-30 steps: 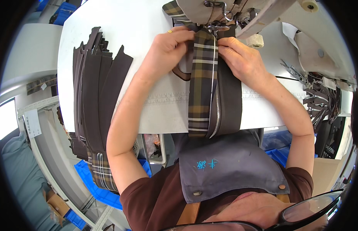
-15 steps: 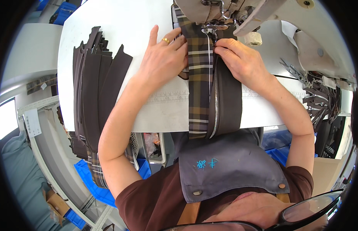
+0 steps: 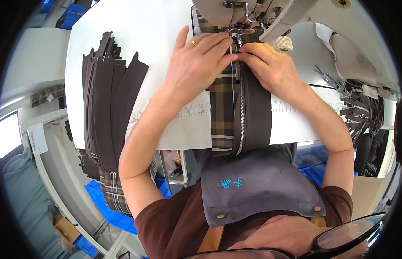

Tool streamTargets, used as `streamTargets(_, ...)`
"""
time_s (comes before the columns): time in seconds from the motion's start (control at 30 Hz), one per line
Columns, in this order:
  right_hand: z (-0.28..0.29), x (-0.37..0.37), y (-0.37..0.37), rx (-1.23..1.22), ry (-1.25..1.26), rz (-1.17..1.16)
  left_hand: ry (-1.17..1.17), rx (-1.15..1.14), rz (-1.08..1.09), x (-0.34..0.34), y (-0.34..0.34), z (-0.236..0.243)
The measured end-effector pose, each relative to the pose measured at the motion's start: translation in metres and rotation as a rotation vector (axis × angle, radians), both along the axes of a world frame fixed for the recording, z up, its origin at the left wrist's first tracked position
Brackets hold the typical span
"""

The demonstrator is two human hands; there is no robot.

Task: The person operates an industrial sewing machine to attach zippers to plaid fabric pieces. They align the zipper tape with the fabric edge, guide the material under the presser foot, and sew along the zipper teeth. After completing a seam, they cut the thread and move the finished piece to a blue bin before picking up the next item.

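- The checked cloth [image 3: 221, 114] should be light and soft. I think it will bend and wrinkle if pushed, so a pull from the side may make it go crooked.
- The dark cloth [image 3: 258, 114] looks smooth and a bit thicker. It may slide on the white bench [image 3: 181, 134].
- The zip [image 3: 242, 114] has metal teeth, so it is likely stiffer than the cloth, but it should still bend. None of it looks easy to break.
- A good place to hold is flat by the edges, near the zip, with finger and thumb. A light pinch should do, and fingertips should keep out from under the needle.
- The right hand [image 3: 274, 64] has its grip pinched on the top end of the zip, close to the sewing machine [image 3: 209, 13].
- The left hand [image 3: 193, 62] lies over the checked cloth. Its grip is apart: there is a gap between the thumb and the fingers. The thumb tip is just beside the right hand's tips.
- The long part of both cloths lies below the two grips, on the bench, and goes to its near edge. The zip runs between them.
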State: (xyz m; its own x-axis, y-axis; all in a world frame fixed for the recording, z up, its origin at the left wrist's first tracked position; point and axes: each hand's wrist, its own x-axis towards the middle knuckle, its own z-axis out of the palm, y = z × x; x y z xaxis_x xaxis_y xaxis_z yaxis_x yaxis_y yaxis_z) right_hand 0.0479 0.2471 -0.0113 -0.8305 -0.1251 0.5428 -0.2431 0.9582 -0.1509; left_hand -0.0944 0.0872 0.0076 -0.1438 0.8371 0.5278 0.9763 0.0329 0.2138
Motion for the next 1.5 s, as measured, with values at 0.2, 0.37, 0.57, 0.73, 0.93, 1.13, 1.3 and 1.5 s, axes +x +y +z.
streamTargets(0.2,0.004,0.002,-0.005,0.006,0.023,0.046,0.003,-0.149,0.049,0.005,-0.008,-0.012)
streamTargets(0.37,0.003,0.002,-0.004,0.020,-0.018,0.013,0.060,-0.111,0.051,0.006,-0.005,-0.018)
streamTargets(0.57,0.005,0.003,-0.002,0.027,-0.041,-0.006,0.046,-0.121,0.047,0.011,0.000,-0.016)
streamTargets(0.73,0.006,0.003,-0.003,0.031,-0.039,-0.010,0.013,-0.116,0.038,0.009,0.000,-0.017)
streamTargets(0.93,0.004,0.003,-0.003,0.014,-0.028,-0.005,-0.012,-0.137,0.058,0.011,-0.002,-0.014)
streamTargets(1.13,0.005,0.002,-0.002,0.009,-0.015,-0.002,-0.038,-0.112,0.051,0.010,-0.002,-0.018)
streamTargets(1.3,0.000,0.007,-0.005,-0.308,0.041,-0.086,-0.045,-0.104,0.055,0.011,-0.001,-0.019)
streamTargets(1.5,-0.003,0.007,0.003,-0.084,0.096,0.002,0.106,-0.214,0.010,0.038,-0.028,-0.017)
